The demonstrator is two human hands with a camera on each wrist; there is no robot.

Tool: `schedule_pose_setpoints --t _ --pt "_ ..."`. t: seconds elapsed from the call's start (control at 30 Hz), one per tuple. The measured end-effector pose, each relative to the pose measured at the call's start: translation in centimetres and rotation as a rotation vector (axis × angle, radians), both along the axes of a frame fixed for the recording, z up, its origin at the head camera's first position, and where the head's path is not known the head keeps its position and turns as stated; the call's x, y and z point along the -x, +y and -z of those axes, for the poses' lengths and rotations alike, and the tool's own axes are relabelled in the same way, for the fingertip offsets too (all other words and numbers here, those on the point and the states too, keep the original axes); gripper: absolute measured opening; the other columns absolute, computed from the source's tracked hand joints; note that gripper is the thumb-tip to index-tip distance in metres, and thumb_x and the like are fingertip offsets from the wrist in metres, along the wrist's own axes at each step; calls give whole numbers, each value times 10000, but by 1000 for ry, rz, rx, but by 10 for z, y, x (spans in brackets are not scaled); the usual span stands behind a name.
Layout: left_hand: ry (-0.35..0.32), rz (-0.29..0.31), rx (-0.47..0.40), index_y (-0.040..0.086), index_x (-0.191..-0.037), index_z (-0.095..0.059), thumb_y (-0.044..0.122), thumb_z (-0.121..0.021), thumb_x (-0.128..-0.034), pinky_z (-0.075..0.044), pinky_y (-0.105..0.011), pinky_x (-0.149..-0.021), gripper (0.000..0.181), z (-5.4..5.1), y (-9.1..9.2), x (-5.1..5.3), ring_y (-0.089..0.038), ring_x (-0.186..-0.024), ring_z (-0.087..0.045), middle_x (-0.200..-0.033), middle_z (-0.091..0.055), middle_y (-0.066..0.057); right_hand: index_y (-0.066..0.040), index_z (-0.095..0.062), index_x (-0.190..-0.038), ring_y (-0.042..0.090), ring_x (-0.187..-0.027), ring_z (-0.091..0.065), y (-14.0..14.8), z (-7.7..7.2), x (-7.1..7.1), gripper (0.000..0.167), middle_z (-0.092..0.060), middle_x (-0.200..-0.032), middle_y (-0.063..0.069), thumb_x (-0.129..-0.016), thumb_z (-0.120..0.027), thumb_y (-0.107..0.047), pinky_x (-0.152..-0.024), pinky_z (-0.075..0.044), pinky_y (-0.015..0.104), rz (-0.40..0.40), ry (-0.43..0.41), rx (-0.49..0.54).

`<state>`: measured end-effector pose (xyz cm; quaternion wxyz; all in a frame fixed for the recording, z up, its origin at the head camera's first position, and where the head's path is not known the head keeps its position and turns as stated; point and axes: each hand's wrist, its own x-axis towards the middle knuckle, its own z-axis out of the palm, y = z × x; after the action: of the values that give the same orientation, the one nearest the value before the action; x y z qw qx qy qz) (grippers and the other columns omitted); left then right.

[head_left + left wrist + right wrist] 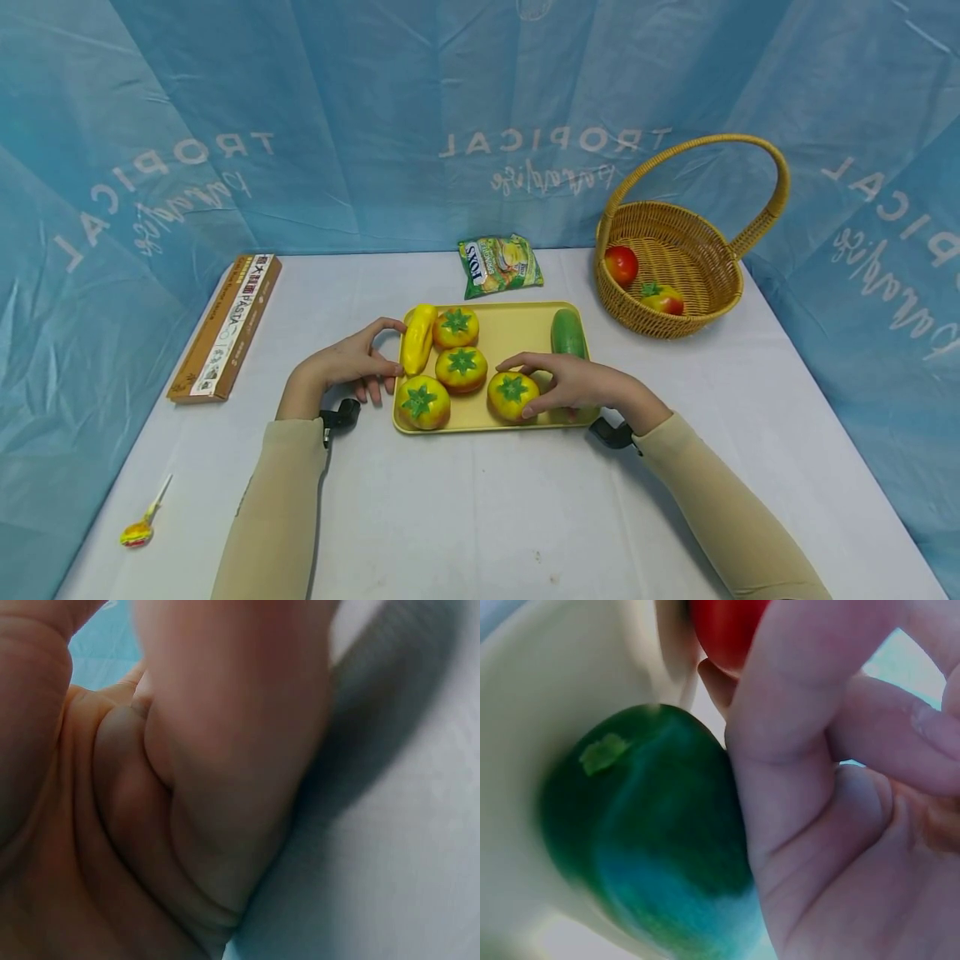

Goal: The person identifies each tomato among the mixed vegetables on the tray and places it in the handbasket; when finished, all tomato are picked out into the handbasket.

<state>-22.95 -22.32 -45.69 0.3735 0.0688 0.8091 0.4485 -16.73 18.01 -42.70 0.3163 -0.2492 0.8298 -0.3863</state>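
In the head view, a yellow tray [491,423] lies on the white table. My right hand [573,383] holds an orange-yellow toy tomato [512,395] between thumb and fingers over the tray's right half. Beside that hand is a green cucumber [567,333], seen close up in the right wrist view, with a red rounded thing [727,630] near the fingers. My left hand [347,360] rests at the tray's left edge, loosely bent fingers touching the rim beside a yellow banana [417,339]. Three more toy tomatoes, at the back [455,327], middle [461,369] and front [423,402], lie near it.
A wicker basket [667,325] with a tall handle stands at the back right, holding two reddish fruits. Behind the tray is a green snack bag [500,265]. A pasta box [225,329] lies at the left, a lollipop [137,532] at the front left.
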Motion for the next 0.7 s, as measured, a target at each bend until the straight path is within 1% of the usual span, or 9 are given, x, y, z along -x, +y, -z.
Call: schedule_pose_setpoints --t 0.17,0.37,0.47,0.5,0.57,0.63,0.67,0.7 --pt "-6 -2 -3 299 -1592 -213 355 -778 -969 -590 -293 -529 843 0 0 0 -197 -558 -711 -837 -774 -121 -361 -534 -1525 301 -1457 -508 0 -1 0 664 -568 -1549 82 -932 -832 -348 -1201 -433 562 -1 5 -11" --pt "4 5 4 299 -1595 -205 376 -779 -968 -597 -288 -537 854 2 0 1 -193 -559 -716 -840 -777 -113 -349 -541 -1521 307 -1455 -512 0 -2 -1 662 -574 -1544 78 -928 -836 -346 -1203 -430 566 -8 12 -4" --pt "8 8 8 302 -1596 -202 391 -783 -965 -602 -288 -543 862 3 0 1 -195 -561 -721 -844 -779 -112 -364 -543 -1516 270 -1424 -532 1 -2 -1 661 -578 -1538 70 -925 -839 -353 -1174 -460 521 -7 16 -4" --pt "10 8 10 303 -1596 -202 395 -784 -963 -603 -289 -544 865 3 0 1 -196 -562 -722 -845 -780 -112 -373 -542 -1514 270 -1330 -599 1 -3 -1 660 -573 -1537 78 -925 -839 -356 -1106 -516 513 -2 7 -3" --pt "11 8 11 305 -1595 -203 399 -785 -962 -604 -290 -545 865 3 0 1 -198 -562 -723 -846 -780 -112 -381 -537 -1514 244 -1120 -685 3 -4 -1 660 -560 -1539 108 -927 -837 -359 -919 -599 464 7 -9 5" --pt "13 9 12 306 -1594 -203 399 -784 -963 -604 -290 -545 863 3 0 2 -198 -561 -722 -845 -780 -112 -402 -534 -1508 223 -843 -688 5 -7 -1 665 -544 -1541 128 -920 -843 -364 -718 -603 394 25 -34 12" --pt "13 10 12 306 -1594 -203 397 -783 -964 -604 -291 -545 861 3 0 2 -198 -561 -722 -845 -780 -112 -411 -532 -1505 221 -722 -654 6 -7 -1 666 -531 -1546 139 -919 -845 -364 -631 -580 370 34 -48 18" --pt "14 10 12 306 -1594 -203 394 -781 -965 -604 -291 -544 859 2 0 2 -197 -560 -722 -844 -780 -112 -422 -529 -1503 222 -635 -616 6 -9 0 670 -513 -1555 150 -917 -848 -357 -563 -554 359 46 -68 27"
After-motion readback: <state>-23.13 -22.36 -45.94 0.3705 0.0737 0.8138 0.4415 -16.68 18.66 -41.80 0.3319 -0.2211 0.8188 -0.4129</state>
